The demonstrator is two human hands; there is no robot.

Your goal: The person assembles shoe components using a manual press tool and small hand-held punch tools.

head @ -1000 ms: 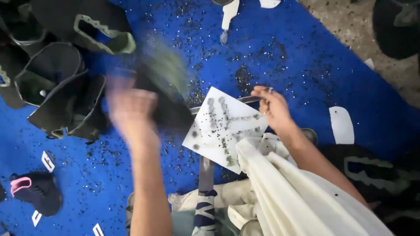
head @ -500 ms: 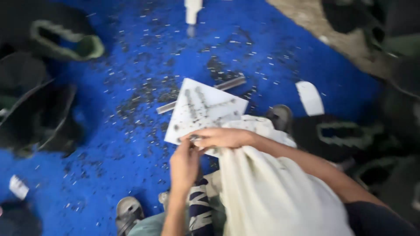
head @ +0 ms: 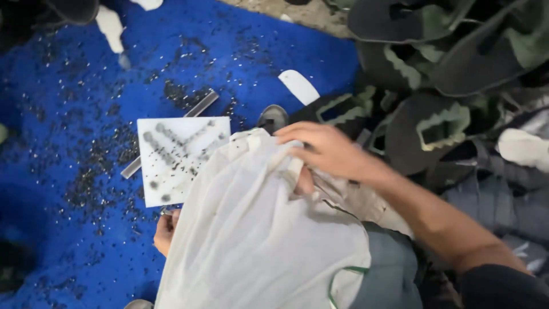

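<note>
I'm looking straight down, and the big white bag (head: 257, 240) fills the lower middle of my view, lying across the person's lap. The right hand (head: 329, 150) sits at the bag's top edge, its grip narrow, fingers curled down onto the bunched white fabric and pinching it. The left hand (head: 166, 230) peeks out from under the bag's left side; I see only a few fingers and part of the palm, so I cannot tell whether that grip is closed on the cloth or merely resting against it.

Just left of the bag's top lies a white square board (head: 183, 157), marked with rows of grey dots and smudges. It rests flat on the blue mat (head: 63, 131), and a flat metal strip (head: 197, 106) runs slantwise beneath it, showing at the upper right corner and again at the lower left. Dark specks are scattered all over the mat around the board.

To the right, close beside the right hand, a heap of dark shoe uppers (head: 434, 123) with green zigzag trim is piled. A white sole-shaped piece (head: 298, 86) lies on the mat just above the hand, and another white piece (head: 110, 26) sits near the top left.
</note>
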